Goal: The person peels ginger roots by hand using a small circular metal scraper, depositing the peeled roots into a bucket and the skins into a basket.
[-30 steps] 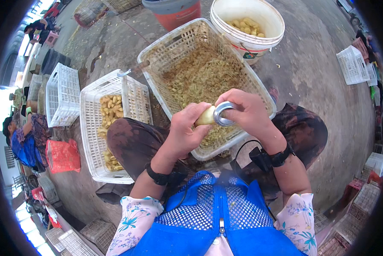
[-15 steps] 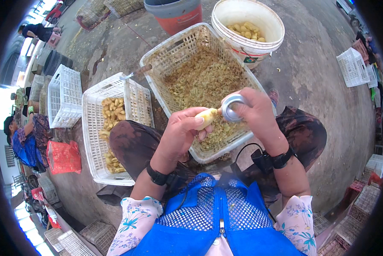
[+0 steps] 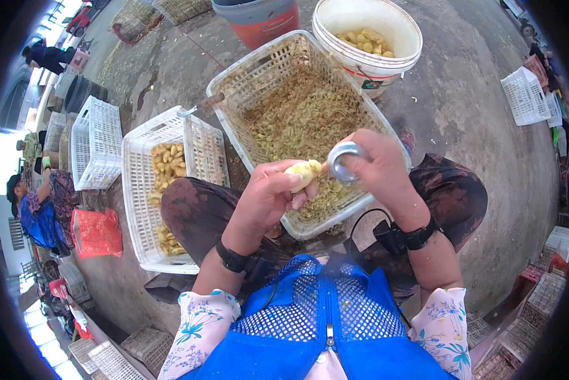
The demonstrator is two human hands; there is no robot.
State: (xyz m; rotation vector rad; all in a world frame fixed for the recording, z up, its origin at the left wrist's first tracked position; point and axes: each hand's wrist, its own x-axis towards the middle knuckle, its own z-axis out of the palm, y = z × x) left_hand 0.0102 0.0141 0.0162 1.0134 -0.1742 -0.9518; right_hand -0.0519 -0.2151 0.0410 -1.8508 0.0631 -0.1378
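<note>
The left hand (image 3: 271, 193) pinches a pale yellow tuber (image 3: 301, 176) between thumb and fingers; just beside it, at three o'clock, the right hand (image 3: 380, 166) grips a metal ring (image 3: 344, 162). From the tuber, a white crate (image 3: 134, 218) of tubers lies at nine o'clock, a shavings-filled crate (image 3: 256, 73) at twelve, reaching beneath the hands, and a white bucket (image 3: 354, 16) holding more tubers at one.

A knobbly, pale-yellow root (image 3: 303, 175) — slanting up to the right — is held just beside a silver ring-shaped tool (image 3: 335, 166).
</note>
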